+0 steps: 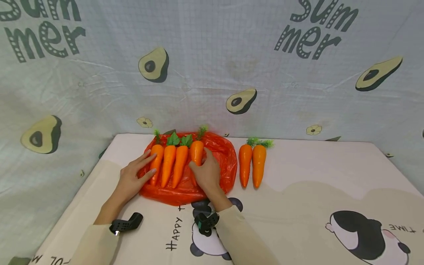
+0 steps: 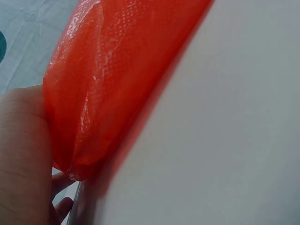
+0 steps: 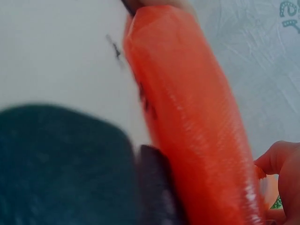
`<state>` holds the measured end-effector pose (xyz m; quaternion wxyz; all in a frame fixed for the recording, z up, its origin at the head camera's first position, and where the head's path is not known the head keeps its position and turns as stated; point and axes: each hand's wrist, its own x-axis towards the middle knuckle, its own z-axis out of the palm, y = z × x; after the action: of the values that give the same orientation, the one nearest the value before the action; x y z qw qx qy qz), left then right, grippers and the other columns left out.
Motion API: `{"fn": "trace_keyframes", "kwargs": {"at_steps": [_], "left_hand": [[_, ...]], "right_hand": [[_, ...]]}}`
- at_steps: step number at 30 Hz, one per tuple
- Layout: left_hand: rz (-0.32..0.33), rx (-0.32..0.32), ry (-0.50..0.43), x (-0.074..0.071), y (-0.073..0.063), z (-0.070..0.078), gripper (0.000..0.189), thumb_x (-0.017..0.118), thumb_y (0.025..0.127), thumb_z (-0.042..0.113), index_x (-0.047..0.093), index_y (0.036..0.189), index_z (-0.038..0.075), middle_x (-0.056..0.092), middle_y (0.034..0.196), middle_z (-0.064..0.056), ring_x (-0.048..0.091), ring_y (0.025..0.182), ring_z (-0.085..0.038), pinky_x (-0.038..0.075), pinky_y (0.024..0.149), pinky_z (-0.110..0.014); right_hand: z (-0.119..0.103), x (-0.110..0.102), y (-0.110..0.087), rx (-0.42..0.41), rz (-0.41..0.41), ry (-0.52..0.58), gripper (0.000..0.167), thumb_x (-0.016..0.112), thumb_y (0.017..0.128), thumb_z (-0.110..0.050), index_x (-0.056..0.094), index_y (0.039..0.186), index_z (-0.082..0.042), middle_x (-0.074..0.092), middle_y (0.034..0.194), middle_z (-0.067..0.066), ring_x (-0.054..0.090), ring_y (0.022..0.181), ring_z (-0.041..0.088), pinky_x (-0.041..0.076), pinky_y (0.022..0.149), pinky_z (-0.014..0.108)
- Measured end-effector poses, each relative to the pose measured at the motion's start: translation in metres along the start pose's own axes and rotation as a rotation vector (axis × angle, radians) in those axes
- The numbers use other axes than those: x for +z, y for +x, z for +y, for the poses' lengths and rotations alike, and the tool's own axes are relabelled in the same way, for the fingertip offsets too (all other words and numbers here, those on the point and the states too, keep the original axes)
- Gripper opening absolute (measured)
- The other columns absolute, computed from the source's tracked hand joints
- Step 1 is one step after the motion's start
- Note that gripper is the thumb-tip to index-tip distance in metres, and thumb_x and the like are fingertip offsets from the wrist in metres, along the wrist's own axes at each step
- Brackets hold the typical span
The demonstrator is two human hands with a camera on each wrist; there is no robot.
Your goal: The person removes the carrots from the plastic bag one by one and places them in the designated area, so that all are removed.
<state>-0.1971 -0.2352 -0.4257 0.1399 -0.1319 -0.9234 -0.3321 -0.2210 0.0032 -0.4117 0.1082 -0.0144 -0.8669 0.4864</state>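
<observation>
A red plastic bag (image 1: 185,197) lies spread on the table, with several orange carrots on it in a row. My right hand (image 1: 209,173) pinches the rightmost carrot of that row (image 1: 197,150) between thumb and fingers, its lower part hidden by the hand. At the bag's left side my left hand (image 1: 134,173) rests with fairly straight fingers at the leftmost carrot (image 1: 157,151). In the right wrist view, the bag's bulging side (image 3: 187,103) hides most of the right hand (image 3: 286,171). The left wrist view shows the left hand (image 2: 23,154) beside the bag.
Two more carrots (image 1: 245,165) with feathery green tops lie side by side on the table, right of the bag. A pale printed cloth (image 1: 298,162) covers the table. Behind it hangs a sheet (image 1: 198,44) with avocados and lettering. Each wrist wears a black strap (image 1: 126,223).
</observation>
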Motion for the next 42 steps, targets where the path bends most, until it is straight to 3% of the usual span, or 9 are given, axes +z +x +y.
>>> {"fn": "trace_keyframes", "kwargs": {"at_steps": [5, 12, 23, 33, 42], "left_hand": [[-0.001, -0.003, -0.001, 0.000, 0.000, -0.001, 0.054, 0.064, 0.091, 0.030, 0.050, 0.139, 0.008, 0.037, 0.148, -0.019, 0.034, 0.129, -0.046, 0.023, 0.092, -0.062], [-0.005, -0.014, -0.007, 0.001, 0.000, -0.001, 0.055, 0.064, 0.091, 0.030, 0.050, 0.140, 0.009, 0.036, 0.149, -0.018, 0.034, 0.129, -0.046, 0.023, 0.092, -0.062], [-0.007, -0.013, 0.000, 0.001, 0.001, 0.000, 0.055, 0.064, 0.091, 0.030, 0.049, 0.140, 0.009, 0.036, 0.149, -0.018, 0.033, 0.130, -0.046, 0.022, 0.093, -0.062], [-0.004, -0.009, -0.006, -0.001, 0.001, 0.001, 0.054, 0.063, 0.091, 0.030, 0.049, 0.140, 0.009, 0.036, 0.149, -0.019, 0.033, 0.129, -0.046, 0.022, 0.092, -0.062], [-0.010, -0.023, 0.011, 0.001, 0.000, 0.000, 0.055, 0.062, 0.092, 0.031, 0.049, 0.140, 0.008, 0.035, 0.149, -0.019, 0.032, 0.129, -0.047, 0.022, 0.093, -0.063]], "right_hand": [[-0.005, -0.005, -0.001, -0.014, -0.005, 0.018, 0.062, 0.068, 0.082, -0.026, 0.047, 0.138, -0.006, 0.055, 0.081, 0.002, 0.051, 0.070, 0.017, 0.046, 0.059, 0.026], [-0.014, -0.024, 0.000, -0.036, -0.005, 0.030, 0.063, 0.068, 0.083, -0.025, 0.045, 0.138, -0.004, 0.060, 0.091, 0.006, 0.054, 0.075, 0.020, 0.049, 0.063, 0.029], [-0.010, -0.060, 0.009, -0.058, 0.071, -0.029, 0.065, 0.067, 0.083, -0.026, 0.044, 0.140, -0.005, 0.061, 0.100, 0.009, 0.056, 0.083, 0.023, 0.053, 0.071, 0.034], [0.011, -0.104, 0.015, -0.047, 0.122, -0.041, 0.065, 0.065, 0.083, -0.026, 0.042, 0.141, -0.007, 0.058, 0.095, 0.009, 0.052, 0.076, 0.024, 0.048, 0.063, 0.033], [0.040, -0.146, 0.012, 0.002, 0.131, -0.100, 0.066, 0.063, 0.087, -0.025, 0.038, 0.144, -0.004, 0.058, 0.106, 0.016, 0.055, 0.086, 0.029, 0.053, 0.069, 0.039]]}}
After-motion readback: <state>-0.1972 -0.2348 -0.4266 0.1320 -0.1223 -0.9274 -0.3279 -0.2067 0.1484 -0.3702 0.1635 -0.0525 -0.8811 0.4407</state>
